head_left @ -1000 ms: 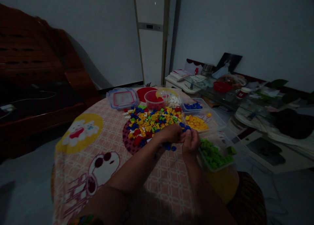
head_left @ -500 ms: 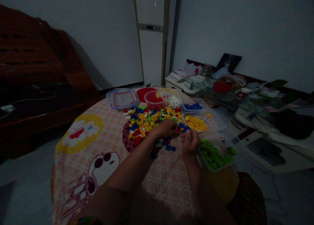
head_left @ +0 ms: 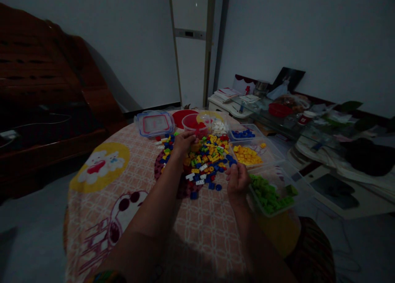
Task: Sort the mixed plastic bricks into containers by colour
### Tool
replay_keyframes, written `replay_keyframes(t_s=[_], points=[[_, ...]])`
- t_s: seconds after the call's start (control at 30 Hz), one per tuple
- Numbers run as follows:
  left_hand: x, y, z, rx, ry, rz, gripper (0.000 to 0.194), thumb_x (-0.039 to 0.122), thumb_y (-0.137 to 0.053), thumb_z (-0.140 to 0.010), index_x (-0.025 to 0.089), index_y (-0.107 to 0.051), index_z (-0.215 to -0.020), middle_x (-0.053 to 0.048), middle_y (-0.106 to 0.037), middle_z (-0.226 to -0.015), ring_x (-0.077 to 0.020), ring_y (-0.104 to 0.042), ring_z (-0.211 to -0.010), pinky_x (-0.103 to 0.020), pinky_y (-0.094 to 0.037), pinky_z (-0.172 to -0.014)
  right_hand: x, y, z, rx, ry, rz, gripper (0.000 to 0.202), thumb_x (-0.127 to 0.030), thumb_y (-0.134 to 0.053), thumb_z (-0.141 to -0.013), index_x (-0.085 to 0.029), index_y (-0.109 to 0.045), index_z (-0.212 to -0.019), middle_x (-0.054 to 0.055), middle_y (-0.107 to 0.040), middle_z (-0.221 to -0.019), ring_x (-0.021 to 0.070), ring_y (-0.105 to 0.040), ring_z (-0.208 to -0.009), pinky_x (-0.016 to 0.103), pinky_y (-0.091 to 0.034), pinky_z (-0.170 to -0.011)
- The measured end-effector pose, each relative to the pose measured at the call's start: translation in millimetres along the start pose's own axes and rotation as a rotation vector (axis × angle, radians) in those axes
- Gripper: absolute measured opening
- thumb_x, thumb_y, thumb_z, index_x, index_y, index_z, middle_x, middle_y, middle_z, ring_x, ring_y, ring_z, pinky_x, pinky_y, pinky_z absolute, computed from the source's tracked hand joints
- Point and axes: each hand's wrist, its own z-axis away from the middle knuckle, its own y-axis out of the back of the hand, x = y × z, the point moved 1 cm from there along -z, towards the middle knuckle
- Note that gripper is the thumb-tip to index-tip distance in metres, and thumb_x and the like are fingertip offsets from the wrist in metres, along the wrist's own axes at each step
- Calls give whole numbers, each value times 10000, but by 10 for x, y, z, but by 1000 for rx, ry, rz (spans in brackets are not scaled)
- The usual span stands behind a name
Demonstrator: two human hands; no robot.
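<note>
Before us a patterned cloth (head_left: 210,233) lies rounded, bearing a heap of mixed bricks (head_left: 212,154) at its middle. Our left hand (head_left: 186,142) hangs over the heap's far left side, near the tub (head_left: 184,124); its fingertips are drawn together by something red (head_left: 197,132), though we cannot tell whether they grip it. Our right hand (head_left: 237,178), well apart from the left, curls its fingers at the heap's near right edge against blue pieces (head_left: 231,161); whether it clamps any, we cannot tell. Just right of it, green bricks (head_left: 268,194) fill part of a clear box (head_left: 298,177).
</note>
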Motion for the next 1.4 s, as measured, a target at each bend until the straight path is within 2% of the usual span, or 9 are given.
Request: replay_keyframes(t_s=[0.13, 0.37, 0.63, 0.8, 0.9, 1.0, 1.1, 1.2, 1.4], points=[[7, 57, -100, 56, 7, 91, 294, 107, -742, -613, 106, -692, -903, -29, -725, -757, -133, -693, -750, -283, -565, -796, 3, -17, 13, -3, 10, -2, 372, -551, -458, -953, -211, -590, -875, -10, -621, -663, 153, -578, -594, 274, -460, -606], [11, 90, -117, -55, -69, 102, 418, 162, -751, -677, 149, -674, -1088, -127, -700, -1205, -228, -645, -1185, -342, -531, -979, 16, -16, 10, -22, 9, 21, 353, -530, -471, -952, -210, -603, -881, -9, -634, -668, 159, -581, -594, 277, -458, -600], [323, 229, 26, -96, -100, 18, 323, 239, -755, -674, 116, -723, -971, -102, -745, -987, -218, -727, -901, -378, -586, -872, 112, -71, -72, -139, 67, 231, 344, -514, -560, -899, -191, -667, -849, 19, -660, -697, 169, -594, -642, 285, -455, -629], [473, 290, 93, -65, -149, -36, 326, 285, -745, -682, 119, -739, -962, -93, -761, -931, -192, -722, -803, -327, -597, -770, 134, -83, -60, -179, 114, 332, 389, -470, -557, -910, -170, -716, -1100, 24, -676, -703, 176, -591, -625, 296, -456, -637], [505, 288, 109, -53, -183, -47, 324, 299, -739, -692, 117, -742, -960, -89, -763, -909, -185, -716, -784, -305, -593, -738, 89, -129, 16, -365, 222, 308, 372, -454, -565, -924, -232, -716, -1181, 0, -683, -683, 165, -598, -608, 275, -457, -628], [528, 262, 126, -59, -188, -67, 328, 300, -732, -703, 109, -741, -970, -85, -760, -897, -174, -711, -764, -305, -589, -742, 24, -202, 107, -583, 345, 380, 298, -426, -641, -897, -307, -728, -1157, 11, -756, -824, 183, -663, -717, 277, -478, -682], [566, 223, 160, -76, -182, -106, 333, 310, -737, -694, 111, -737, -960, -70, -755, -863, -164, -701, -739, -298, -580, -731, -17, -252, 140, -679, 342, 545, 252, -375, -678, -882, -296, -738, -1113, 44, -782, -973, 213, -699, -848, 286, -476, -741], [599, 188, 211, -110, -199, -157, 338, 335, -740, -681, 109, -735, -932, -58, -744, -804, -152, -675, -692, -277, -557, -689, -8, -245, 95, -636, 253, 635, 244, -360, -622, -921, -256, -732, -1112, 53, -772, -903, 199, -690, -787, 269, -446, -716], [474, 107, 315, -297, -214, -408, 260, 340, -707, -689, 116, -741, -817, -30, -693, -665, -131, -604, -606, -233, -480, -604, 102, -144, -38, -377, 165, 582, 289, -367, -526, -953, -188, -707, -1090, 48, -701, -780, 176, -610, -673, 261, -368, -623]])
